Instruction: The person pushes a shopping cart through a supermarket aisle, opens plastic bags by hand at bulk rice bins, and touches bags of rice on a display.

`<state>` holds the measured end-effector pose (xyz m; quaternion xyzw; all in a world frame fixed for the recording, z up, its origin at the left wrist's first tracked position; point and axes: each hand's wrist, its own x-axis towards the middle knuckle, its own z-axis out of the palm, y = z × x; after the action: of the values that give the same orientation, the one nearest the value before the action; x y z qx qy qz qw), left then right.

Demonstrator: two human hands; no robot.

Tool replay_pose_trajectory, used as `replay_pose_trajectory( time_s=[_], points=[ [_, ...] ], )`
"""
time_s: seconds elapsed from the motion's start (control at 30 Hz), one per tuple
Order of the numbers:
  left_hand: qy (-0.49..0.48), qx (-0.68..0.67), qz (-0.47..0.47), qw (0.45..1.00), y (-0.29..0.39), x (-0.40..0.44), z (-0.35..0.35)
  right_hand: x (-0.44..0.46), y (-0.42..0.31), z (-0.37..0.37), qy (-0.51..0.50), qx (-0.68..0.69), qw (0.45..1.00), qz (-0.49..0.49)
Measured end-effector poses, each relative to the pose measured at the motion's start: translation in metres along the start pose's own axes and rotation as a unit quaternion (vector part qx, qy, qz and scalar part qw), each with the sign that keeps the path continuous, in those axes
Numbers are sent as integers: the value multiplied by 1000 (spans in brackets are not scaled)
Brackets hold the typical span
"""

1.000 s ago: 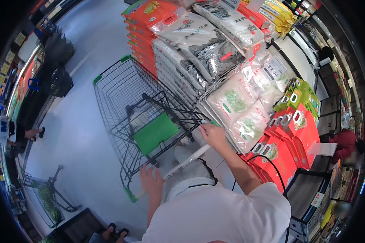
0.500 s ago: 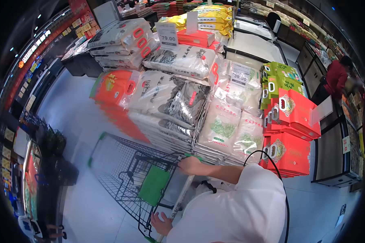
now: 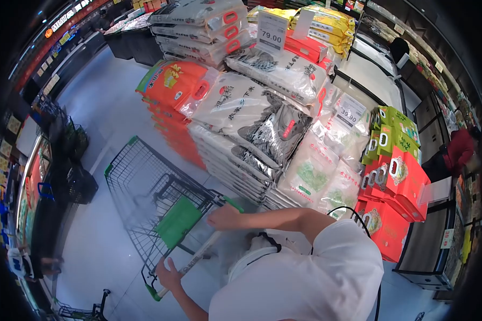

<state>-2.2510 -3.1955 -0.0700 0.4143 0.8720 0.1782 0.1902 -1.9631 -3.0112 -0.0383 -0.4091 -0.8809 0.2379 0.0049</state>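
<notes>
A wire shopping cart (image 3: 139, 198) with a green child-seat flap (image 3: 178, 222) stands tilted across the view. Near the upper green end of its handle (image 3: 195, 260), my right hand (image 3: 225, 218) is closed in a fist round the bar. My left hand (image 3: 168, 275) rests over the lower part of the bar, fingers curled to its front and thumb raised. The cart basket holds nothing that I can make out. Beside the cart rises a stack of plastic-wrapped rice sacks (image 3: 235, 109).
Orange rice bags (image 3: 171, 80), smaller white rice bags (image 3: 310, 166) and red gift boxes (image 3: 388, 230) border the aisle. A person in red (image 3: 458, 152) is at the right. Black baskets (image 3: 82, 183) stand left, and another cart (image 3: 80, 310) shows at bottom left.
The cart and both my hands now appear farther left in view, while the rice stack sits farther right. My left hand's spread fingers have curled more round the handle.
</notes>
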Motion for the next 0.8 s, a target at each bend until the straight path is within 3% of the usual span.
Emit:
replay_pose_trajectory(
  time_s=[0.17, 0.43, 0.53, 0.8],
  points=[
    [31, 15, 58, 998, -36, 68, 5, 53, -19, 0, -4, -9, 1000, 16],
    [-5, 39, 99, 994, -58, 164, -2, 137, -29, 7, 53, 17, 996, 65],
    [-3, 52, 104, 993, -62, 188, -3, 160, -28, 4, 21, 13, 998, 57],
    [10, 56, 130, 990, -54, 226, 1, 187, -7, 10, 121, -6, 993, 4]
  ],
)
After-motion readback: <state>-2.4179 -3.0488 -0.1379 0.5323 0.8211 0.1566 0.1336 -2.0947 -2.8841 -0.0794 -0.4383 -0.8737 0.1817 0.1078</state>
